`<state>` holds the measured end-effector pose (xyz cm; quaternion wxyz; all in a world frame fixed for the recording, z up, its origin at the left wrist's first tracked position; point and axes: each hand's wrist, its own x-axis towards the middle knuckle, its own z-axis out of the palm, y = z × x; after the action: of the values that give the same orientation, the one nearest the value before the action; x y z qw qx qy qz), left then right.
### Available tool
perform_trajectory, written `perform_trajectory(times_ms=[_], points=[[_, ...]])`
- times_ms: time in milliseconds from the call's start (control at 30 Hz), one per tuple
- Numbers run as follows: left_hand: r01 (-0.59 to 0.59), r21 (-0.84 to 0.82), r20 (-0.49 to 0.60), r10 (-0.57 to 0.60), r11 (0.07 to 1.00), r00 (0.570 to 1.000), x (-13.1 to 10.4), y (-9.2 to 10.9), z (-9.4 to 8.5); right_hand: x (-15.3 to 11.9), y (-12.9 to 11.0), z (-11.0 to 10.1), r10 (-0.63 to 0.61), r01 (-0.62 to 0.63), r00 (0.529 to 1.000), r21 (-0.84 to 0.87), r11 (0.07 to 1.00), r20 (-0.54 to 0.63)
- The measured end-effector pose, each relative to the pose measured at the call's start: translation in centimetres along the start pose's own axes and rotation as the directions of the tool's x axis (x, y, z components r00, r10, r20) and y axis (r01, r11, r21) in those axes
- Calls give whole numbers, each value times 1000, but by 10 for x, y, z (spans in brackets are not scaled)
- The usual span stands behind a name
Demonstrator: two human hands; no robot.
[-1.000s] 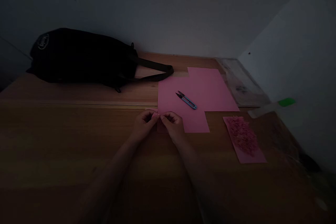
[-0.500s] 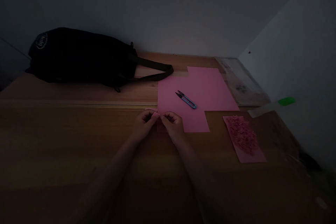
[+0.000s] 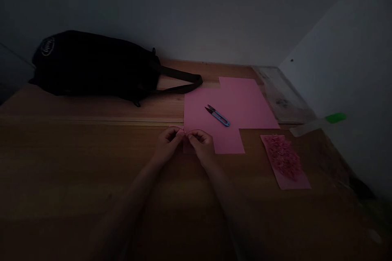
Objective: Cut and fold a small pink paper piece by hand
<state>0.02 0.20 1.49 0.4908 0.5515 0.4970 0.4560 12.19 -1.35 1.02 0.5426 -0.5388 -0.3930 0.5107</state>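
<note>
In the dim head view my left hand (image 3: pixel 168 142) is closed in a pinch on a small pink piece (image 3: pixel 180 131) that looks like paper. My right hand (image 3: pixel 200 143) pinches close beside it, fingertips nearly meeting the left ones; whatever it grips is too small to make out. Both hands are over the near left corner of a large pink sheet (image 3: pixel 252 106) with a stepped outline. Open thread snips (image 3: pixel 218 116) with blue handles lie on that sheet, beyond my right hand.
A black bag (image 3: pixel 94 65) lies at the back left, its strap (image 3: pixel 183 76) reaching toward the pink sheet. To the right, a pink card (image 3: pixel 295 182) carries a heap of pink shreds (image 3: pixel 281 155). A green-tipped, translucent object (image 3: pixel 318 124) and a clear plastic packet (image 3: pixel 283 94) are farther right.
The fingers have shifted very slightly and the small pink piece is turned a little between them. The sheet, snips, bag and card stay put.
</note>
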Motion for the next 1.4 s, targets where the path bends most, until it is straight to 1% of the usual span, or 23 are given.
perform_trajectory(times_ms=[133, 233, 367, 600, 733, 1100, 1400], points=[[-4, 7, 6, 4, 1000, 1000, 0, 1, 0, 0, 0, 0, 4, -4, 1000, 13, 1000, 7], [-2, 15, -2, 2, 1000, 1000, 0, 2, 0, -1, 1, 0, -18, 18, 1000, 0, 1000, 2], [-2, 0, -5, 2, 1000, 1000, -1, 2, 0, -2, 1, 0, -46, 47, 999, -33, 998, 29], [-21, 11, 10, 20, 1000, 1000, -1, 2, -1, -2, 0, 0, -23, 24, 999, -52, 998, 29], [-34, 20, 10, 34, 999, 999, 0, 0, -1, -2, 0, 0, -39, 41, 999, -52, 998, 33], [0, 16, -8, 0, 1000, 1000, 0, 1, 0, -1, 3, -1, -54, 56, 998, -68, 996, 37], [-3, -17, -6, 3, 1000, 1000, 1, -2, 1, 0, 3, 1, -44, 45, 999, -46, 998, 26]])
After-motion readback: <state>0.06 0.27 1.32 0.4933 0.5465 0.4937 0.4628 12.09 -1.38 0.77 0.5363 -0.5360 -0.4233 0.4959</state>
